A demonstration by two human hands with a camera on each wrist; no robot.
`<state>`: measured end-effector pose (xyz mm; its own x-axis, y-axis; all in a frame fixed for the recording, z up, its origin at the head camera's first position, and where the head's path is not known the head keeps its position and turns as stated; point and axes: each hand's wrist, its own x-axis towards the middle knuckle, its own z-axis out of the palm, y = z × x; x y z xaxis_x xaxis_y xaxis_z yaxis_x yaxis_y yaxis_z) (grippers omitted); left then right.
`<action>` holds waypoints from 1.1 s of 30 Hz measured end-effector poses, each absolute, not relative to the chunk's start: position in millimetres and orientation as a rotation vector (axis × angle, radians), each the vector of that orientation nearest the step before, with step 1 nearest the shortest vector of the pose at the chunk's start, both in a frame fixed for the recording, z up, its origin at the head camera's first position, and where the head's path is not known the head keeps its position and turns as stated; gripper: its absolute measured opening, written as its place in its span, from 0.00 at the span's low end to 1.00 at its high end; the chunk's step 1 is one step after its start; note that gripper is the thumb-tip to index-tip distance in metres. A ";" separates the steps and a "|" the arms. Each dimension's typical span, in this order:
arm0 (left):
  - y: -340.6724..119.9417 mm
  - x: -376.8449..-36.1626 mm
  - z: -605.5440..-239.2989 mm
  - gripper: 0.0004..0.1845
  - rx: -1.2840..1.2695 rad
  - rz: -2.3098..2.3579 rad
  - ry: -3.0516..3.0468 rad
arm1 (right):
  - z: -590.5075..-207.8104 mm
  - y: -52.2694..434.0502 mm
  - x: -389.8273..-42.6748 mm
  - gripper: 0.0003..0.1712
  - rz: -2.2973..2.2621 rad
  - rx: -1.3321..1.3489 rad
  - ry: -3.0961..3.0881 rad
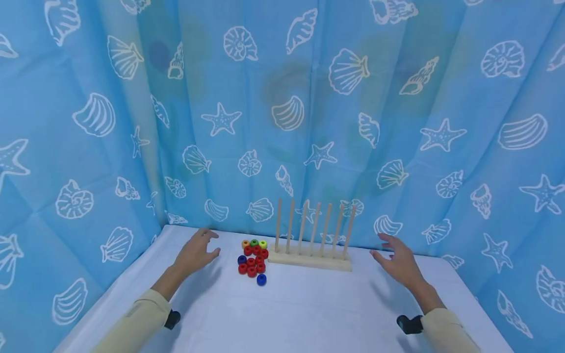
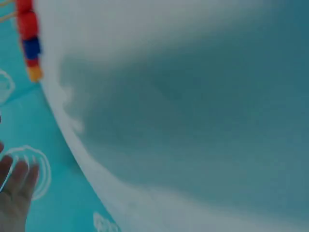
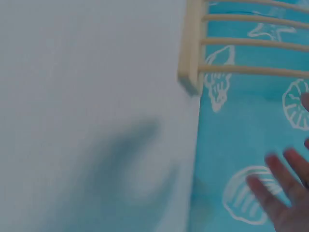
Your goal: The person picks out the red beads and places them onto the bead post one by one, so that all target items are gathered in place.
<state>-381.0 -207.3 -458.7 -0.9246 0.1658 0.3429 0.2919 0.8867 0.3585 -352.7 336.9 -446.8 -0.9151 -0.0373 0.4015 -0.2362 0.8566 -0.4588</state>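
A wooden rack (image 1: 310, 259) with several upright pegs stands at the back of the white table (image 1: 300, 314); its end (image 3: 190, 48) shows in the right wrist view. Left of it lies a cluster of small rings (image 1: 253, 259), mostly red, with blue, orange, green and yellow ones; a few rings (image 2: 30, 34) show in the left wrist view. My left hand (image 1: 197, 250) hovers open just left of the rings, holding nothing, and its fingers (image 2: 14, 186) appear spread. My right hand (image 1: 397, 260) hovers open to the right of the rack, fingers (image 3: 285, 188) spread, empty.
A blue curtain (image 1: 282, 108) printed with white shells and starfish closes in the table at the back and on both sides. A dark wrist strap (image 1: 408, 324) sits at each cuff of the beige sleeves.
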 end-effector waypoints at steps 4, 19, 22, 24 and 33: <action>-185.3 -394.8 -464.3 0.14 -0.280 -1.028 -2.613 | -459.9 327.8 -365.9 0.40 1.105 0.280 -2.570; -141.7 -413.1 -488.9 0.12 -0.106 -1.250 -2.597 | -503.8 301.8 -397.0 0.45 1.596 0.178 -2.548; -140.3 -414.4 -492.2 0.13 -0.111 -1.252 -2.611 | -507.6 297.4 -398.7 0.47 1.624 0.169 -2.564; -140.2 -415.5 -494.3 0.13 -0.123 -1.261 -2.606 | -509.8 295.5 -401.0 0.49 1.634 0.165 -2.573; -139.9 -418.2 -500.5 0.14 -0.074 -1.287 -2.642 | -515.7 291.6 -407.2 0.54 1.581 0.125 -2.679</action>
<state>-418.2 -139.9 -500.5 -0.9784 -0.0431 0.2020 0.1326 0.6190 0.7741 -407.2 291.6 -515.7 -0.9964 -0.0546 0.0651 -0.0834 0.4811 -0.8727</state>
